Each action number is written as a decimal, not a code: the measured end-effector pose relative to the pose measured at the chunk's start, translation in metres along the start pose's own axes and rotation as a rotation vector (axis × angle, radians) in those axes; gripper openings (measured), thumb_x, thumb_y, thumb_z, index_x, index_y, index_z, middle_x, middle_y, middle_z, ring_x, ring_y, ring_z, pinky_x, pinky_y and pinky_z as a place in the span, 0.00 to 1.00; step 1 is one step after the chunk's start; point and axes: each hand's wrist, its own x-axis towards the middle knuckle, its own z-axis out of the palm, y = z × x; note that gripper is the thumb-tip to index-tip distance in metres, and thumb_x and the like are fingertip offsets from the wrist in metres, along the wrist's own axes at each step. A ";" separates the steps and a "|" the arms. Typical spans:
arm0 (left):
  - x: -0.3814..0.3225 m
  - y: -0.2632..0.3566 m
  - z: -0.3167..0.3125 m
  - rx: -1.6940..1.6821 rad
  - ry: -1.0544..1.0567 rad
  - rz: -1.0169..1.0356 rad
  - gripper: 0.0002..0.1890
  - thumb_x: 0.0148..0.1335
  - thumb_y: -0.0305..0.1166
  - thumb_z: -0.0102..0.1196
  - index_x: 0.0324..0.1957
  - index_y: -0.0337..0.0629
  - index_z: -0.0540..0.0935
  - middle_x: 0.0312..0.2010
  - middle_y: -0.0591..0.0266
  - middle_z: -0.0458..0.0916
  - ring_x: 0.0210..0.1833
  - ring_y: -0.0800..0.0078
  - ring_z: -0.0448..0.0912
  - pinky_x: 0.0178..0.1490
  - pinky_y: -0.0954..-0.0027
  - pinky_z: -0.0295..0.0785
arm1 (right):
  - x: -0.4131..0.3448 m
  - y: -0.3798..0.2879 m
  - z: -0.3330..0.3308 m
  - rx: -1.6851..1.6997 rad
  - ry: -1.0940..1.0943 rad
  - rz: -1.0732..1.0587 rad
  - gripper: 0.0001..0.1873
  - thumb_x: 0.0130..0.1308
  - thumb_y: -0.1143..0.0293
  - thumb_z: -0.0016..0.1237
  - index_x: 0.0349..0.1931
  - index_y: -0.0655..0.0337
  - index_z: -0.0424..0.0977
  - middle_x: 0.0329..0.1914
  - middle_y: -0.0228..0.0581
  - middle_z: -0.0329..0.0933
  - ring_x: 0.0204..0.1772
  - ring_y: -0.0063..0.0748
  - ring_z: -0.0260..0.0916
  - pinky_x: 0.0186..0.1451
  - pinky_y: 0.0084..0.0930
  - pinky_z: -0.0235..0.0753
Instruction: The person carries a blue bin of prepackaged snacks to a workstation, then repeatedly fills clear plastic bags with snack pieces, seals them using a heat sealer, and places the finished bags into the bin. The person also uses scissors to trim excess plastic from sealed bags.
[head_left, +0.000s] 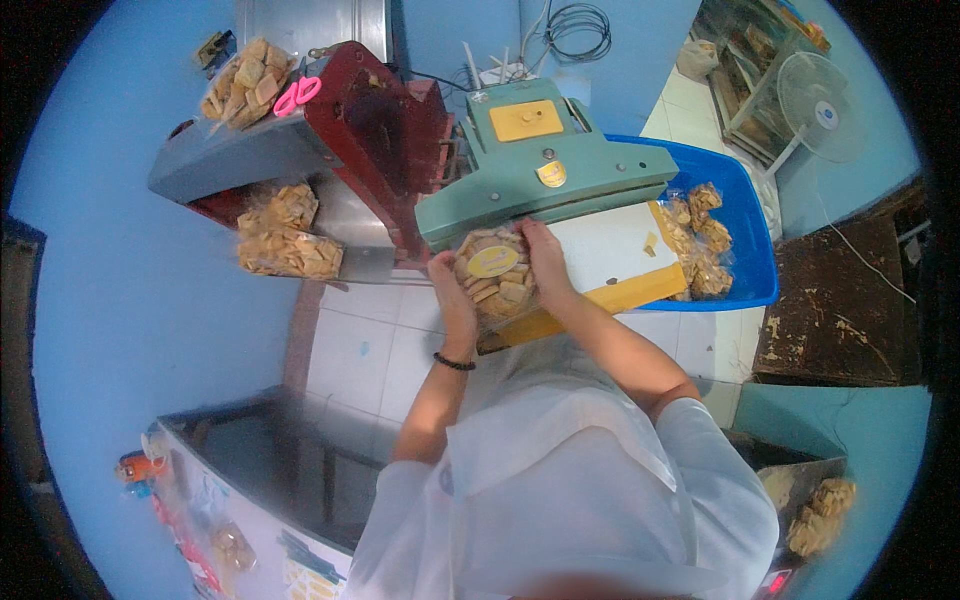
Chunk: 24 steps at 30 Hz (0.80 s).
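Observation:
A clear plastic bag of square crackers, with a yellow oval label that bears writing, is held upright between my two hands. My left hand grips its left side, a dark beaded bracelet on the wrist. At the bag's upper right edge is my right hand. The top of the bag lies close to the jaw of a green sealing machine; whether it sits inside the jaw is hidden. Beneath the bag and my right hand extends a white shelf with yellow edges.
Right of the machine stands a blue plastic tub holding several bagged snacks. To the left, a red and grey machine carries pink-handled scissors and a cracker bag. More bags lie below. A fan stands far right.

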 end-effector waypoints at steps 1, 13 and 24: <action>-0.002 -0.003 -0.008 -0.108 -0.001 -0.051 0.23 0.78 0.53 0.27 0.51 0.46 0.68 0.48 0.61 0.69 0.52 0.69 0.71 0.59 0.68 0.69 | -0.006 0.002 0.004 0.054 -0.049 0.042 0.14 0.76 0.60 0.41 0.43 0.61 0.74 0.40 0.33 0.74 0.45 0.25 0.71 0.51 0.25 0.72; 0.012 0.008 0.050 0.285 -0.140 0.049 0.24 0.79 0.47 0.26 0.48 0.36 0.70 0.45 0.52 0.68 0.52 0.59 0.69 0.62 0.65 0.61 | 0.011 -0.021 -0.050 0.072 0.188 -0.046 0.14 0.76 0.60 0.39 0.45 0.60 0.73 0.41 0.34 0.73 0.44 0.27 0.70 0.50 0.29 0.74; 0.005 0.016 -0.007 0.067 -0.010 0.041 0.20 0.79 0.48 0.33 0.48 0.41 0.70 0.43 0.64 0.68 0.49 0.74 0.68 0.57 0.72 0.65 | -0.007 0.003 0.003 0.108 -0.005 0.031 0.11 0.74 0.62 0.44 0.46 0.59 0.73 0.42 0.31 0.73 0.46 0.25 0.70 0.52 0.26 0.72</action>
